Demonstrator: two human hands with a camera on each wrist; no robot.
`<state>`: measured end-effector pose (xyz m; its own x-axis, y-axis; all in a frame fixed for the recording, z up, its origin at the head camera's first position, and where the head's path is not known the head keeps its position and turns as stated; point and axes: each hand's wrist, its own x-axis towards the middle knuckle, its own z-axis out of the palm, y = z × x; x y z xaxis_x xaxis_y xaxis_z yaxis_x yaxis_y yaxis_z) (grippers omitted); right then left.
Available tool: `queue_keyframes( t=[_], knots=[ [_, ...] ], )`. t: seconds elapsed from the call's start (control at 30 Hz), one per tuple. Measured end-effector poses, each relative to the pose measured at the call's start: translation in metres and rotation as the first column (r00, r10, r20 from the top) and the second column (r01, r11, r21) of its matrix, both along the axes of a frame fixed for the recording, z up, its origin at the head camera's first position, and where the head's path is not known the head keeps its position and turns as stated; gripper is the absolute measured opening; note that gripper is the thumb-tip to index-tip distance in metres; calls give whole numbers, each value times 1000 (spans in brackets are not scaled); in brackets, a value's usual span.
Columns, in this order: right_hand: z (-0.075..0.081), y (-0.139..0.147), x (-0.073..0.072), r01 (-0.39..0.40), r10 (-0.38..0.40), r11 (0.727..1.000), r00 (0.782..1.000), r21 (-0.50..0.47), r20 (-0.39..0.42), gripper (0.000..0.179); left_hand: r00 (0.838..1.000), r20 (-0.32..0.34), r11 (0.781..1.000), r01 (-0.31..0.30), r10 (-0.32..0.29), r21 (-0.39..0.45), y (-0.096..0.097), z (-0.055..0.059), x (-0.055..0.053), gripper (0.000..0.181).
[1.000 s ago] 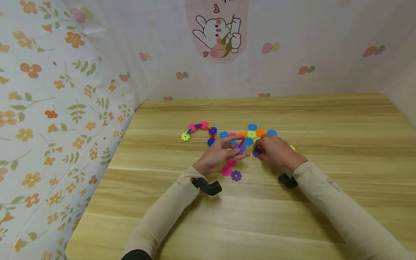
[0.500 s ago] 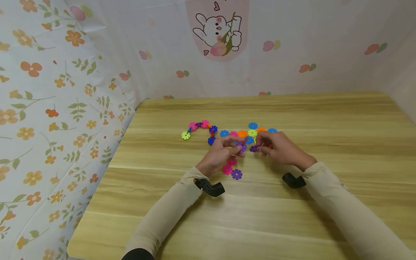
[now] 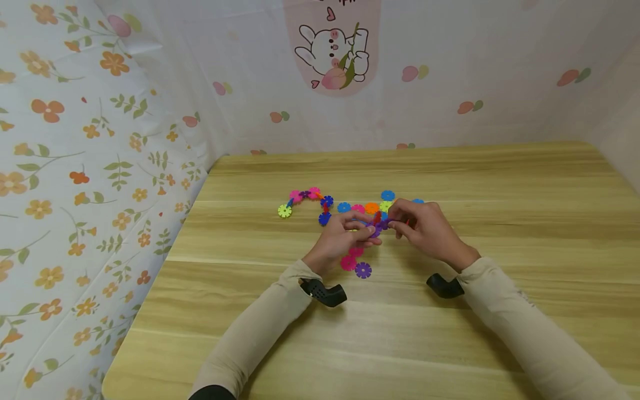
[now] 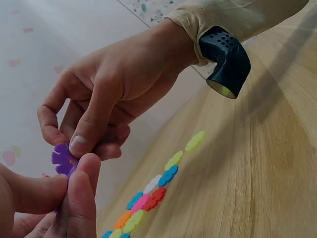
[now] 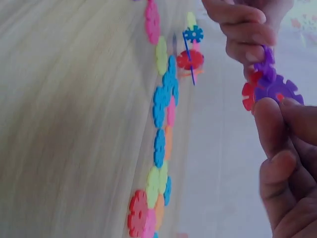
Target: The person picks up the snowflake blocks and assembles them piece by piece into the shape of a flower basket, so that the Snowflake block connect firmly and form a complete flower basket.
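Note:
My left hand (image 3: pixel 340 236) pinches a purple notched plastic disc (image 4: pixel 60 158), a flower-shaped linking piece, between thumb and fingers. From the right, my right hand (image 3: pixel 425 230) pinches a second purple disc (image 5: pixel 280 89). The two purple discs meet edge to edge between my hands, just above the table. A red disc (image 5: pixel 247 96) shows behind the right-hand disc in the right wrist view. Fingertips cover parts of both purple discs.
A curved chain of linked discs (image 3: pixel 305 194) lies left of my hands on the wooden table (image 3: pixel 250 316). Loose discs surround the hands, among them an orange disc (image 3: pixel 372 208) behind, and a pink disc (image 3: pixel 349 263) beside a purple disc (image 3: pixel 363 270) in front.
My right hand first drew slightly right with its purple disc, then came left to the piece in my left hand. The gap between the discs has closed. The left hand stays nearly in place.

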<state>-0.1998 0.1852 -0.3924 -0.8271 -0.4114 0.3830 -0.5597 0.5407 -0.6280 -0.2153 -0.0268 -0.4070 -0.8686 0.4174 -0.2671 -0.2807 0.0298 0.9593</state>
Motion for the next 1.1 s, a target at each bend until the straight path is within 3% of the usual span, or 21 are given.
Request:
queue_keyframes(
  t=[0.3,0.57,0.7,0.8,0.9,1.0,1.1],
  knots=[
    [-2,-5,3,12,-14,997,1000,-76,-26,3,999,17,998,-41,40,39,3,5,2,7],
    [-7,-11,7,10,-14,999,996,-46,-92,13,996,25,996,-87,86,26,7,4,6,12],
    [-4,-12,7,-1,-3,999,997,-54,-73,11,998,25,997,-66,66,28,2,9,5,14],
    [2,-4,3,-2,1,1000,999,-18,-33,15,1000,17,999,8,-9,39,-3,13,-1,13],
    [7,9,-3,44,-46,997,999,56,26,19,998,7,996,66,-67,67,-7,14,-6,13],
    [6,21,-10,83,-98,979,992,187,76,18,998,17,998,57,-57,35,-11,11,-9,12],
    [2,29,-16,74,-118,930,988,359,102,16,999,34,1000,17,-17,7,-14,7,-10,12]
  ],
)
